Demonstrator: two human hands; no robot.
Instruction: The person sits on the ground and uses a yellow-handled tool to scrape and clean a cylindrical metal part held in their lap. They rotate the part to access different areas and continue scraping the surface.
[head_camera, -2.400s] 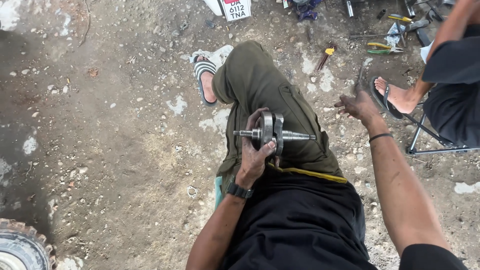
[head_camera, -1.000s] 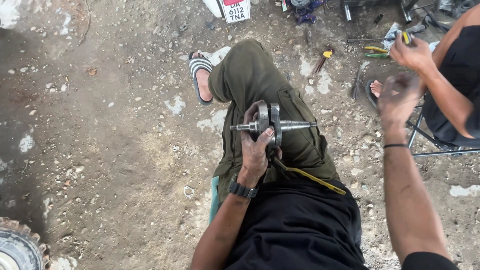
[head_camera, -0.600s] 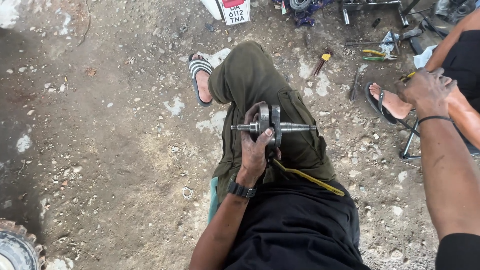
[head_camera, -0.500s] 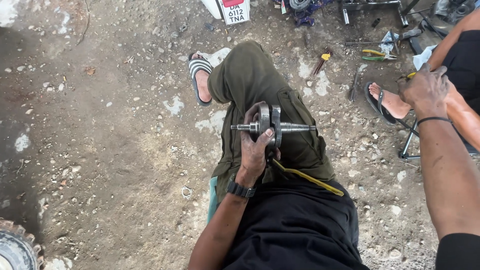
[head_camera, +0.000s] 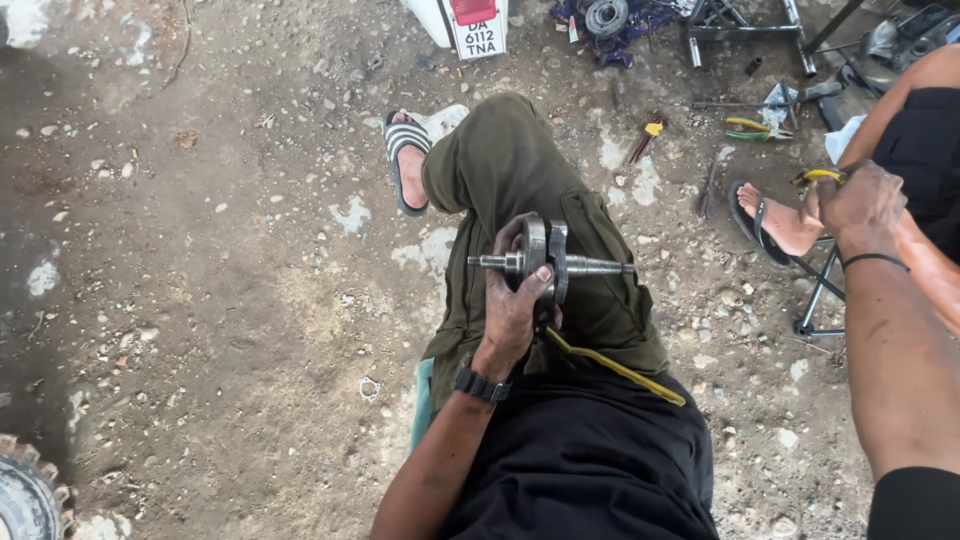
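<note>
From the head camera, the left hand is clenched round a steel crankshaft, fingers wrapped over its twin round webs, the thumb pressed on the near face. It sits above the olive-trousered thigh, its long axis level, shaft ends sticking out left and right of the fingers. The right hand is well apart to the right, closed on a yellow-handled tool, so the left is far nearer.
</note>
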